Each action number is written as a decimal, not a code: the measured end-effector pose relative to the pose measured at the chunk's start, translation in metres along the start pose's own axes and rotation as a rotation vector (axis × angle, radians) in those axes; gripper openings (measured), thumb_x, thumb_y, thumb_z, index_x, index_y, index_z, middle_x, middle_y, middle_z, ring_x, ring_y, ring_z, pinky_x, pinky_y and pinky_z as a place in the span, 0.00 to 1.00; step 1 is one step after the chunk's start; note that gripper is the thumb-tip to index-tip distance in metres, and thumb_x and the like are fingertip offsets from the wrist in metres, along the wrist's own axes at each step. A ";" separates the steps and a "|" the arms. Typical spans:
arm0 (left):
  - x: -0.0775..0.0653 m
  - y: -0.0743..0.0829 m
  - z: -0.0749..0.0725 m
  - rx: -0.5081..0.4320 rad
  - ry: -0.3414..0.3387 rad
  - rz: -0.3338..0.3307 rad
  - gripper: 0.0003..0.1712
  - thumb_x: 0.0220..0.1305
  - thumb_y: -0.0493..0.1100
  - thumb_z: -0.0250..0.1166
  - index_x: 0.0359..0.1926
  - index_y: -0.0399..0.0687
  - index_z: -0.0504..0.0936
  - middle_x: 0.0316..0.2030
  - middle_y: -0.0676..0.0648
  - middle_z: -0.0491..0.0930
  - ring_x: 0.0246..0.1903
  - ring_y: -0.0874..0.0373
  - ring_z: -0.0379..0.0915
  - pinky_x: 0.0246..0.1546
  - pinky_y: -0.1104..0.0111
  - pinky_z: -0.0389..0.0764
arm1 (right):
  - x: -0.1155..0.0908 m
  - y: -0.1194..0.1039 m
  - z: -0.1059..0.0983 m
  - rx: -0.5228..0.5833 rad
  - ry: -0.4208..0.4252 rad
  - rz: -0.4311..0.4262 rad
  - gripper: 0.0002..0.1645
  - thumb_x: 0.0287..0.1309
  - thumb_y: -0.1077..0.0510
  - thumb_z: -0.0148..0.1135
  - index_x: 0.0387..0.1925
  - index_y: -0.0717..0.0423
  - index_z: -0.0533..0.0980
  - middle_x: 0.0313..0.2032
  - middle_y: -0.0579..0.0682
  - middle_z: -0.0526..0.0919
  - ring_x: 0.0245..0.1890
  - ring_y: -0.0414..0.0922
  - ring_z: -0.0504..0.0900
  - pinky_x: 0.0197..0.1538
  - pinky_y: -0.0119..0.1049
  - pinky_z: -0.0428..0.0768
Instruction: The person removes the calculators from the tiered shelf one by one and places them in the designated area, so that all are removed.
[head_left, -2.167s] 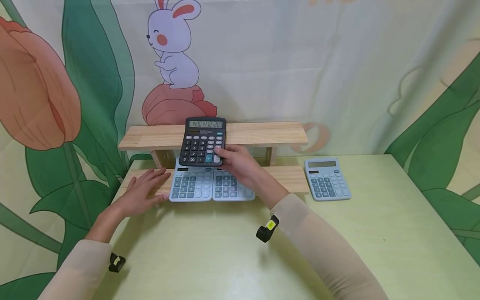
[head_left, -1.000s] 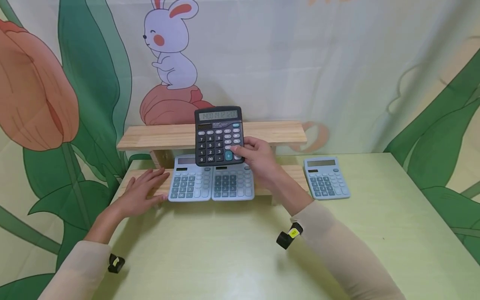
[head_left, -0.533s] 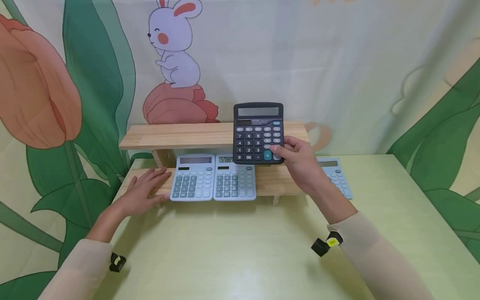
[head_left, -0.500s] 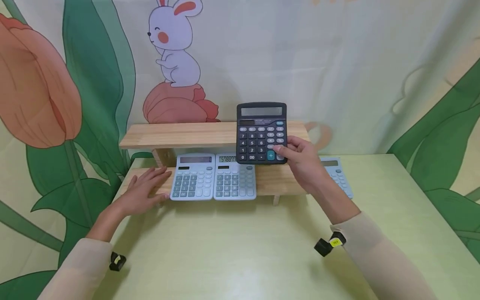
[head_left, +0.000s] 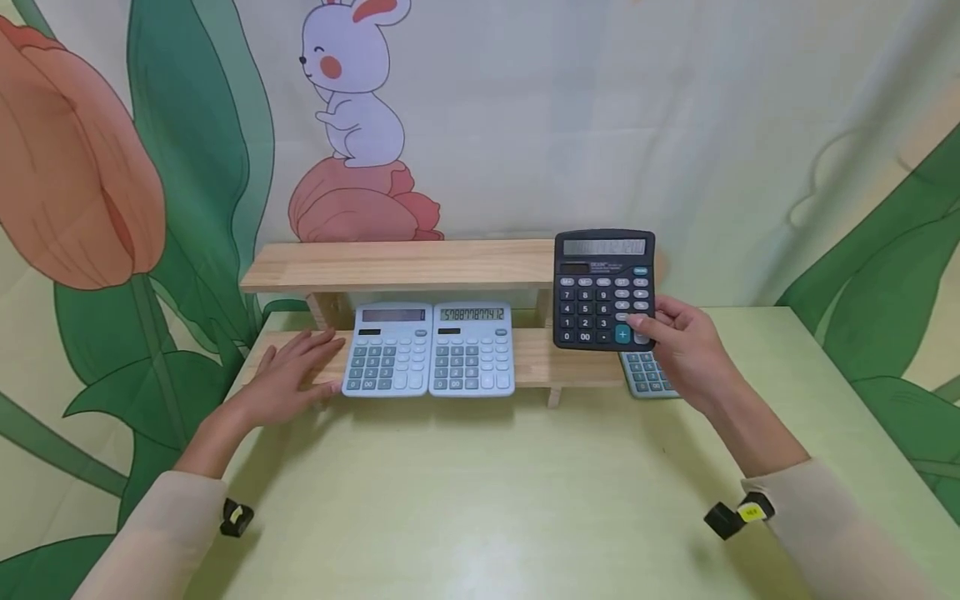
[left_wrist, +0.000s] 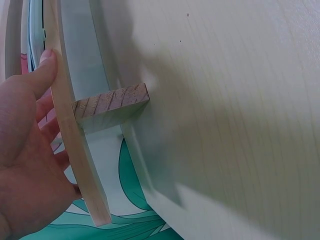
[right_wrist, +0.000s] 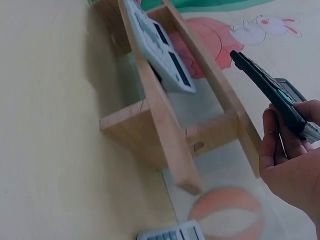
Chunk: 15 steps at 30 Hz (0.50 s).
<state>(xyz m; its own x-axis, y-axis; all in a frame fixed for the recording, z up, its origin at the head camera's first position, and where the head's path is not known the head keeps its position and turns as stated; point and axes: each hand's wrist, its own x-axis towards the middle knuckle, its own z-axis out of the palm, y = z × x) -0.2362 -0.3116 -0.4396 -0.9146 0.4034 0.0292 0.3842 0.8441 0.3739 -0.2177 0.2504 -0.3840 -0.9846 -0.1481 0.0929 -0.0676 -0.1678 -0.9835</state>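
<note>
My right hand (head_left: 693,354) grips a black calculator (head_left: 603,292) by its lower right corner, thumb on the front and fingers behind. The calculator is held up before the right end of the wooden shelf (head_left: 397,265), its display facing me. My left hand (head_left: 288,379) rests with spread fingers on the left end of the lower board (head_left: 558,358), its thumb at the front edge (left_wrist: 65,112). Just right of it, two light blue calculators (head_left: 386,350) lean side by side on that board. A third light blue calculator (head_left: 647,377) lies on the table, partly hidden behind the black calculator and right hand.
The two-tier shelf stands on a pale table (head_left: 450,492) near its back edge, with short wooden legs (left_wrist: 112,105) below. A printed curtain (head_left: 510,117) with a rabbit and tulips hangs behind. Black wrist cameras (head_left: 738,515) sit at both cuffs.
My right hand has carried the black calculator rightward from in front of the two light blue ones, uncovering both. It now overlaps the third one. My left hand has stayed on the board.
</note>
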 end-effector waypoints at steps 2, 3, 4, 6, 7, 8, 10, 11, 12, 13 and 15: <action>0.000 0.000 0.000 0.003 0.002 0.000 0.44 0.76 0.59 0.65 0.82 0.45 0.62 0.83 0.37 0.52 0.81 0.30 0.37 0.70 0.24 0.34 | -0.005 0.002 -0.010 0.005 0.015 0.011 0.29 0.73 0.60 0.67 0.69 0.65 0.69 0.57 0.45 0.88 0.58 0.39 0.86 0.62 0.28 0.79; 0.001 0.001 0.000 0.002 0.002 -0.002 0.44 0.76 0.59 0.65 0.82 0.45 0.62 0.83 0.37 0.52 0.81 0.30 0.37 0.70 0.24 0.34 | -0.007 0.002 -0.016 0.007 0.022 0.016 0.29 0.73 0.59 0.67 0.68 0.64 0.69 0.57 0.45 0.88 0.57 0.39 0.86 0.61 0.28 0.79; 0.001 0.001 0.000 0.000 0.002 -0.003 0.44 0.76 0.59 0.65 0.82 0.45 0.62 0.83 0.37 0.52 0.81 0.30 0.37 0.70 0.24 0.34 | -0.009 0.002 -0.021 0.010 0.032 0.018 0.28 0.73 0.59 0.68 0.67 0.63 0.70 0.56 0.45 0.89 0.56 0.39 0.87 0.61 0.28 0.80; 0.001 0.002 0.000 -0.006 0.001 -0.005 0.44 0.76 0.59 0.65 0.82 0.45 0.62 0.83 0.37 0.52 0.81 0.30 0.36 0.71 0.24 0.33 | -0.013 0.002 -0.033 0.009 0.054 0.019 0.26 0.73 0.59 0.68 0.66 0.61 0.72 0.55 0.44 0.89 0.55 0.39 0.87 0.59 0.28 0.81; 0.002 0.002 0.000 -0.009 0.001 -0.006 0.44 0.76 0.59 0.64 0.82 0.45 0.62 0.83 0.37 0.51 0.81 0.31 0.36 0.71 0.24 0.33 | -0.014 0.002 -0.039 0.013 0.067 0.015 0.25 0.72 0.59 0.68 0.65 0.60 0.73 0.55 0.44 0.89 0.54 0.39 0.87 0.59 0.28 0.81; 0.002 0.003 0.000 -0.012 0.000 -0.007 0.44 0.76 0.59 0.64 0.82 0.45 0.62 0.83 0.37 0.51 0.82 0.31 0.36 0.71 0.24 0.32 | -0.016 0.002 -0.045 0.024 0.072 0.007 0.23 0.73 0.60 0.67 0.65 0.60 0.74 0.54 0.45 0.89 0.54 0.40 0.88 0.58 0.28 0.81; 0.002 0.004 0.000 -0.014 -0.001 -0.008 0.44 0.76 0.59 0.64 0.82 0.45 0.61 0.83 0.37 0.51 0.82 0.31 0.36 0.71 0.24 0.32 | -0.017 0.001 -0.058 0.027 0.095 -0.011 0.20 0.72 0.61 0.67 0.62 0.58 0.77 0.53 0.46 0.90 0.53 0.39 0.88 0.57 0.28 0.82; 0.003 0.004 0.000 -0.015 -0.001 -0.009 0.44 0.76 0.60 0.64 0.82 0.45 0.61 0.83 0.37 0.51 0.82 0.31 0.36 0.71 0.25 0.32 | -0.017 0.001 -0.065 0.028 0.105 -0.023 0.18 0.73 0.62 0.67 0.61 0.57 0.78 0.53 0.46 0.90 0.52 0.39 0.89 0.57 0.28 0.82; 0.003 0.004 0.000 -0.015 -0.001 -0.011 0.44 0.76 0.60 0.64 0.82 0.45 0.61 0.83 0.37 0.51 0.82 0.31 0.35 0.71 0.25 0.32 | -0.017 0.002 -0.072 0.040 0.113 -0.034 0.17 0.72 0.63 0.67 0.60 0.57 0.79 0.52 0.46 0.91 0.51 0.39 0.89 0.56 0.28 0.82; 0.003 0.005 0.000 -0.014 0.000 -0.012 0.44 0.76 0.59 0.64 0.82 0.45 0.61 0.83 0.37 0.51 0.82 0.31 0.35 0.71 0.25 0.32 | -0.017 0.002 -0.079 0.051 0.117 -0.043 0.16 0.72 0.64 0.66 0.59 0.57 0.80 0.52 0.47 0.91 0.50 0.40 0.89 0.56 0.28 0.82; 0.003 0.004 0.000 -0.012 0.000 -0.018 0.44 0.76 0.59 0.64 0.82 0.45 0.61 0.83 0.37 0.51 0.82 0.31 0.36 0.71 0.25 0.32 | -0.016 0.003 -0.093 0.058 0.133 -0.055 0.14 0.72 0.65 0.66 0.57 0.57 0.82 0.50 0.48 0.91 0.49 0.40 0.90 0.56 0.28 0.82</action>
<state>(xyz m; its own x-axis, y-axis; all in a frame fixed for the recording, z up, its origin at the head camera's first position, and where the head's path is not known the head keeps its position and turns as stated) -0.2374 -0.3067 -0.4379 -0.9212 0.3885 0.0222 0.3665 0.8470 0.3851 -0.2172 0.3428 -0.4028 -0.9926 -0.0076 0.1214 -0.1165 -0.2288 -0.9665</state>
